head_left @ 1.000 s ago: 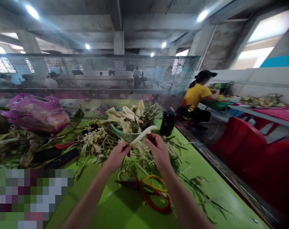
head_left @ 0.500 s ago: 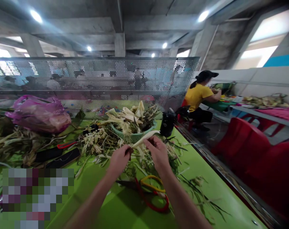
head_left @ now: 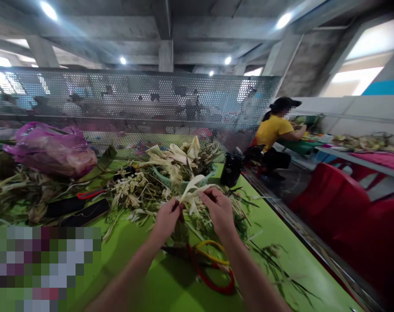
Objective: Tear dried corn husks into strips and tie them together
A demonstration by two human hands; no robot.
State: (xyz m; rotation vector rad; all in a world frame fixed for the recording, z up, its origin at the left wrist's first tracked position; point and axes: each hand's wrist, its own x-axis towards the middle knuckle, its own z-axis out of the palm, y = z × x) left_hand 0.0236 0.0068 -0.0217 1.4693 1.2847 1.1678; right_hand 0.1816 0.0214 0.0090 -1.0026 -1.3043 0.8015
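Because the pale husk strip (head_left: 187, 195) forks between the hands, just in front of the green basket (head_left: 213, 171), I judge a light, even pull along its length best, lest it tear. From my remote seat, I see the left hand (head_left: 167, 219) closed in a pinch on its lower end and the right hand (head_left: 220, 209) pinching one branch, with scissors (head_left: 194, 260) below on the table (head_left: 170, 299).
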